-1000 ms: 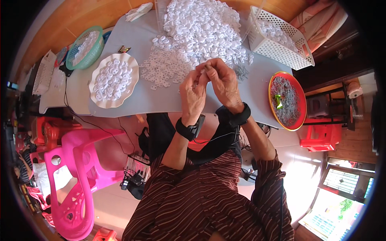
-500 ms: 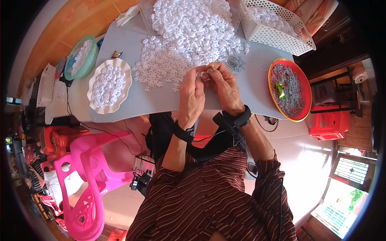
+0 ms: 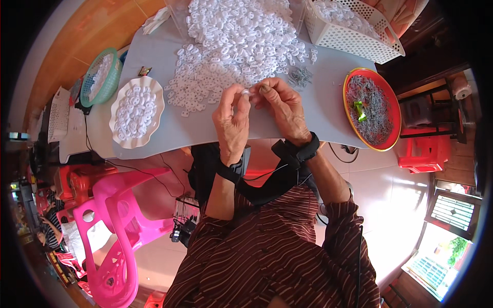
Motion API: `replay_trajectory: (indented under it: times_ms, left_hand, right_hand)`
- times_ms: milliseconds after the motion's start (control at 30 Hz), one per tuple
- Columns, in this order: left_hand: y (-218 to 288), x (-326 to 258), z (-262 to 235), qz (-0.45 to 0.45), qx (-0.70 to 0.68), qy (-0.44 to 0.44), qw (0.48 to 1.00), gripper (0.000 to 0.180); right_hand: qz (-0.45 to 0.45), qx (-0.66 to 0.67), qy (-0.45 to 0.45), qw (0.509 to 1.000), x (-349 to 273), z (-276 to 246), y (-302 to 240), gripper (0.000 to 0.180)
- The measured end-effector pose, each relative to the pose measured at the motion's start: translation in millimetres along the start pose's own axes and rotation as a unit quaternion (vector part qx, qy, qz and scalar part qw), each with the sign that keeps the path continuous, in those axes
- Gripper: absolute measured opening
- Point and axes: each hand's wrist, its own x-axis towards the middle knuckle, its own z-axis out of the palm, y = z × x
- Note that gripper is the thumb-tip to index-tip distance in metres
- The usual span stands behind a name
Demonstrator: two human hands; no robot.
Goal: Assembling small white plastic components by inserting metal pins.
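Observation:
My left hand is over the near part of the grey table, thumb and forefinger pinched on a small white plastic piece. Close beside it on the right is my right hand, its thumb and fingertips pressed together. Whatever lies between those fingertips is too small to make out. Beyond both hands spreads a large heap of white plastic pieces, each with holes. Flatter white pieces are strewn on its near left side. A small pile of grey metal pins lies just past my right hand.
At left stands a scalloped plate of white pieces, with a green basket behind it. A red bowl of grey metal bits and a green wrapper sits at right. Behind is a white perforated basket. A pink chair stands lower left.
My left hand has drawn slightly left, away from the right one, so a gap shows between them. The white piece between its fingertips is now visible. My right hand stays nearly in place.

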Motion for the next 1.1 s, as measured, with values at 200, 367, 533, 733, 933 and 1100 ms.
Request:
replay_trajectory:
  times_ms: [200, 367, 533, 733, 933, 1100]
  left_hand:
    - [-3.0, 4.8, 4.6, 0.006, -0.139, -0.021, 0.990, 0.017]
    - [-1.1, 8.7, 0.4, -0.071, -0.180, -0.020, 0.981, 0.018]
    - [1.9, 11.4, -4.9, -0.118, -0.232, -0.019, 0.965, 0.019]
    - [1.0, 13.0, -10.2, -0.093, -0.162, -0.055, 0.981, 0.019]
    - [-0.2, 12.9, -7.6, -0.078, -0.165, -0.031, 0.983, 0.014]
    - [2.7, 15.3, -9.5, -0.061, -0.190, -0.050, 0.979, 0.010]
  right_hand:
    - [0.044, -0.048, 0.018, 0.998, -3.2, 0.3, -3.0, 0.019]
    - [0.027, -0.105, -0.013, 0.994, -5.2, 4.8, -5.1, 0.023]
    - [0.018, -0.126, -0.015, 0.992, -5.7, 6.1, -5.7, 0.023]
    - [-0.003, -0.085, -0.026, 0.996, -6.0, 4.8, 0.8, 0.030]
    - [-0.003, -0.096, -0.031, 0.995, -7.3, 4.9, 0.4, 0.032]
    - [-0.001, -0.111, -0.024, 0.994, -9.6, 3.5, 0.1, 0.032]
